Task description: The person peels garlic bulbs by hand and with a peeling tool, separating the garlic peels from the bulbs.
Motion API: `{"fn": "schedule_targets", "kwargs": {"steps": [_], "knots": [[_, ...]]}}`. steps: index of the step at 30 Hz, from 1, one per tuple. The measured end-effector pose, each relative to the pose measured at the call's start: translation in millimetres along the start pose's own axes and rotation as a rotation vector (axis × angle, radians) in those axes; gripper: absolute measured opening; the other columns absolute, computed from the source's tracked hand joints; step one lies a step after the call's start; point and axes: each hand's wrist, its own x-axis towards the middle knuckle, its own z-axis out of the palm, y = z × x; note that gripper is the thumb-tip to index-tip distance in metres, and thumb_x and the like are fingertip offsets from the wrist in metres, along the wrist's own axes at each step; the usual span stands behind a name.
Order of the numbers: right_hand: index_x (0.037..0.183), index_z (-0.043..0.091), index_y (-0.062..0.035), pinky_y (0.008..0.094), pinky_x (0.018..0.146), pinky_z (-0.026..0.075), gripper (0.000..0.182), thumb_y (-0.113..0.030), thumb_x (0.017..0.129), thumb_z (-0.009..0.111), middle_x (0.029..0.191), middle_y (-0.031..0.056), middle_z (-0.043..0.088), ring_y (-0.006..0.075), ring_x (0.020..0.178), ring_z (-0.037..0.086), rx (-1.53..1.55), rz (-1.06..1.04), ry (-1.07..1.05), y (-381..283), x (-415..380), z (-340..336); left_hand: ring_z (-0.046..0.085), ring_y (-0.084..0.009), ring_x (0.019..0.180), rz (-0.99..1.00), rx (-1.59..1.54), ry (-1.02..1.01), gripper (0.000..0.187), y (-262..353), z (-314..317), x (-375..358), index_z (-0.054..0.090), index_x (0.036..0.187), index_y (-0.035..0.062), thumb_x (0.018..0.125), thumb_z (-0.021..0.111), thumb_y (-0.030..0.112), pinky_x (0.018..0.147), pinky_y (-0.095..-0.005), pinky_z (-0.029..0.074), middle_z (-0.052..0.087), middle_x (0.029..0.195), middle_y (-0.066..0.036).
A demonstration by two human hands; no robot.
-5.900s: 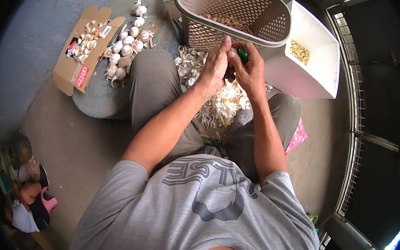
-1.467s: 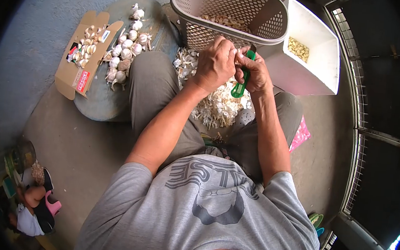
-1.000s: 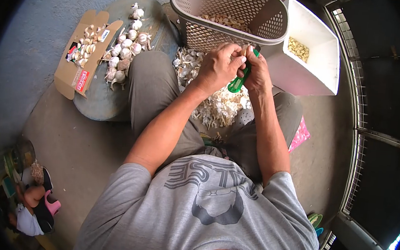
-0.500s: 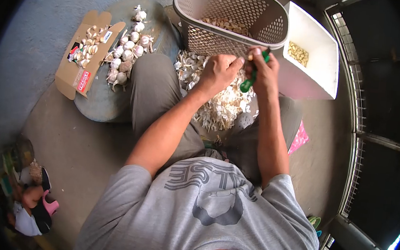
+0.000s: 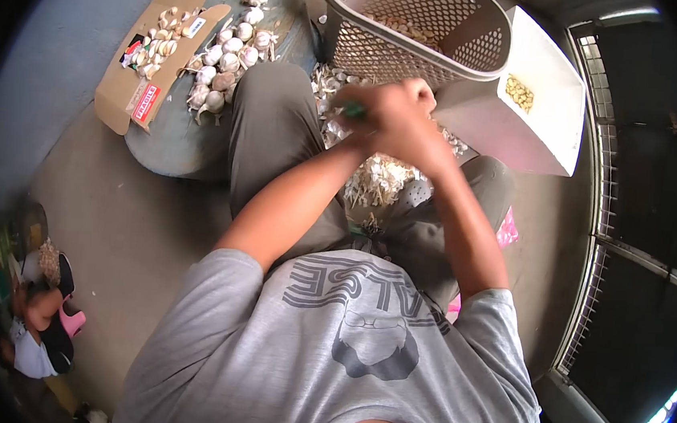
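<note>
Peeling: I see both hands blurred together over the skins pile point(image 5: 377, 179).
Right hand point(image 5: 406, 125): grip unclear.
Left hand point(image 5: 354, 128): clasps green knife point(image 5: 354, 110)?
Tip: keep strokes short, near basket point(image 5: 419, 25).

One perforated plastic basket point(image 5: 419, 25), one white bin point(image 5: 553, 101) with peeled cloves, one flattened cardboard box point(image 5: 138, 65), about a dozen whole garlic bulbs point(image 5: 227, 61), one heap of garlic skins point(image 5: 377, 179), two hands point(image 5: 395, 120) blurred together

My right hand point(image 5: 406, 125) has swung left across my left hand, now hidden beneath; the green knife point(image 5: 354, 110) barely shows, blurred, near frame centre-top.
</note>
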Motion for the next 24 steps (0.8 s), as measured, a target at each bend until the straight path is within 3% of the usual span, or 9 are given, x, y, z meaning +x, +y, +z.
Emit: {"fn": "schedule_targets", "kwargs": {"steps": [2,4,6,8,11,15,20,22,24], "knots": [[0.1,0.068,0.0013,0.0444,0.071,0.051,0.023,-0.017,0.088,0.075,0.087,0.0184,0.07,0.0332,0.078,0.068,0.222,-0.164,-0.196,-39,11,40,0.07,-0.03,0.083,-0.035,0.295,-0.115,0.017,-2,18,-6,0.068,0.095,0.0017,0.092,0.062,0.017,0.076,-0.0431,0.055,0.067,0.092,-0.024],[0.095,0.067,0.0025,0.0448,0.071,0.05,0.026,-0.023,0.092,0.071,0.082,0.0195,0.068,0.0334,0.074,0.065,0.495,-0.333,-0.478,-64,30,77,0.068,-0.0384,0.088,0.256,0.432,-0.096,0.016,-25,38,-24,0.065,0.088,-0.0008,0.092,0.059,0.013,0.079,-0.0471,0.054,0.066,0.091,-0.027],[0.093,0.066,0.0032,0.0444,0.072,0.049,0.029,-0.026,0.095,0.067,0.078,0.02,0.066,0.033,0.074,0.064,0.507,-0.173,-0.855,-78,48,123,0.065,-0.0462,0.088,0.399,0.54,-0.153,0.017,-58,59,-37,0.06,0.083,-0.0052,0.091,0.054,0.009,0.079,-0.053,0.052,0.063,0.093,-0.029],[0.09,0.066,0.0045,0.0446,0.072,0.049,0.034,-0.029,0.097,0.065,0.077,0.0198,0.066,0.032,0.074,0.063,0.412,-0.377,-0.949,-100,59,141,0.065,-0.0468,0.089,0.297,0.503,-0.332,0.015,-44,63,-51,0.062,0.084,-0.0055,0.088,0.054,0.007,0.081,-0.0534,0.053,0.063,0.094,-0.029],[0.089,0.068,0.0042,0.0441,0.072,0.048,0.033,-0.027,0.097,0.065,0.077,0.0168,0.067,0.028,0.073,0.062,0.524,-0.486,-1.021,-122,63,166,0.065,-0.0464,0.088,0.396,0.586,-0.337,0.014,-45,75,-68,0.064,0.084,-0.0047,0.086,0.056,0.007,0.08,-0.0532,0.053,0.064,0.093,-0.028],[0.089,0.069,0.004,0.0411,0.07,0.048,0.033,-0.028,0.096,0.066,0.076,0.012,0.068,0.0194,0.074,0.062,0.642,-0.414,-1.199,-116,60,176,0.065,-0.046,0.089,0.428,0.591,-0.384,0.014,-51,78,-70,0.064,0.079,-0.0048,0.085,0.056,0.006,0.08,-0.052,0.053,0.064,0.092,-0.028],[0.084,0.071,0.002,0.0426,0.068,0.048,0.034,-0.032,0.09,0.071,0.075,0.0163,0.069,0.0234,0.069,0.062,0.418,-0.305,-1.008,-91,66,147,0.067,-0.0441,0.088,0.169,0.45,-0.351,0.016,-41,70,-53,0.067,0.085,-0.0037,0.085,0.062,0.011,0.082,-0.0504,0.053,0.067,0.095,-0.03],[0.086,0.068,0.0025,0.0433,0.068,0.047,0.033,-0.03,0.091,0.073,0.077,0.0158,0.069,0.0244,0.072,0.063,0.431,-0.344,-0.666,-66,73,116,0.069,-0.0356,0.084,0.028,0.268,-0.34,0.018,-22,62,-45,0.068,0.087,-0.0036,0.086,0.067,0.014,0.076,-0.0445,0.055,0.07,0.09,-0.023],[0.1,0.07,-0.0007,0.0397,0.077,0.051,0.033,-0.033,0.093,0.072,0.087,0.0125,0.07,0.0246,0.08,0.065,0.445,-0.324,-0.14,-55,51,55,0.07,-0.025,0.083,0.114,-0.008,-0.212,0.019,-41,62,-28,0.069,0.095,-0.0019,0.087,0.07,0.015,0.071,-0.0376,0.056,0.071,0.088,-0.013]]}}
